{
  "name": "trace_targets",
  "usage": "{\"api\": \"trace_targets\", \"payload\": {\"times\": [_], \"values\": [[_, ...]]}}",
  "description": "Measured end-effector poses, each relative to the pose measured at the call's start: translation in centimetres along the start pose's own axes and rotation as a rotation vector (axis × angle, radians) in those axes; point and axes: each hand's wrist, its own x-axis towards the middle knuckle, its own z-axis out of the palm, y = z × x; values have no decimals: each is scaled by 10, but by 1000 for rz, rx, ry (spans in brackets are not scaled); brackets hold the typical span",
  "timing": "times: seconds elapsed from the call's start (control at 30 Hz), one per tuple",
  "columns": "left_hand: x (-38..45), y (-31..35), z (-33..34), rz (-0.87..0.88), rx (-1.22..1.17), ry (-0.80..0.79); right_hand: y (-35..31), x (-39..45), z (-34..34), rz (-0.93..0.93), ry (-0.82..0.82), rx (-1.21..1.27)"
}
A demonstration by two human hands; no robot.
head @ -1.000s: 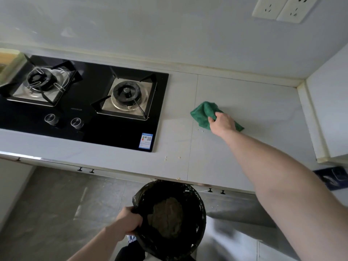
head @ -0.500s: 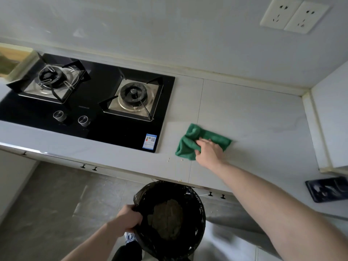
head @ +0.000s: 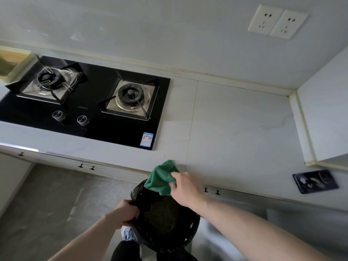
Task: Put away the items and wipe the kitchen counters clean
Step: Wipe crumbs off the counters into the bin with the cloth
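While right hand (head: 185, 187) grips cloth (head: 161, 178) at counter (head: 235, 129) edge, we keep left hand (head: 125, 211) gripping bin (head: 192, 228) rim beneath, catching crumbs.

Pale stone counter (head: 235, 129), black two-burner hob (head: 90, 110) set in, green cloth (head: 162, 178) on its front edge

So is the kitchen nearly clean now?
Nearly here. The counter shows hardly any crumbs. The right hand holds the green cloth over the bin, which the left hand holds under the edge. The black tray isn't put away.
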Motion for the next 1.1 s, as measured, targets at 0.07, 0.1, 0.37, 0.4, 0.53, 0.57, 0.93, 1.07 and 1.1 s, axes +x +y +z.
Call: {"api": "trace_targets", "payload": {"times": [0.07, 0.1, 0.37, 0.4, 0.53, 0.57, 0.93, 1.07, 1.1], "values": [[-2, 0, 0, -3, -6, -3, 3, 13, -21, 17, 119, 16], [-2, 0, 0, -5, -3, -5, 6, 23, -34, 31, 184, 16], [2, -5, -3, 2, -18, -15, 52, 119, -97, 164, 316, 4], [1, -5, -4, 4, -18, -10, 55, 131, -93, 161, 290, -1], [-6, 1, -9, -14, -14, -14, 56, 164, -58, 162, 109, -63], [-5, 1, -10, -16, -12, -14, 52, 168, -49, 159, 78, -84], [4, -6, -26, -34, -21, -4, -2, 120, -10, -88, -78, -221], [6, -6, -31, -35, -10, 9, -9, 70, 5, -144, -115, -237], [7, -6, -31, -33, -7, 15, -10, 59, 9, -156, -132, -245]]}}
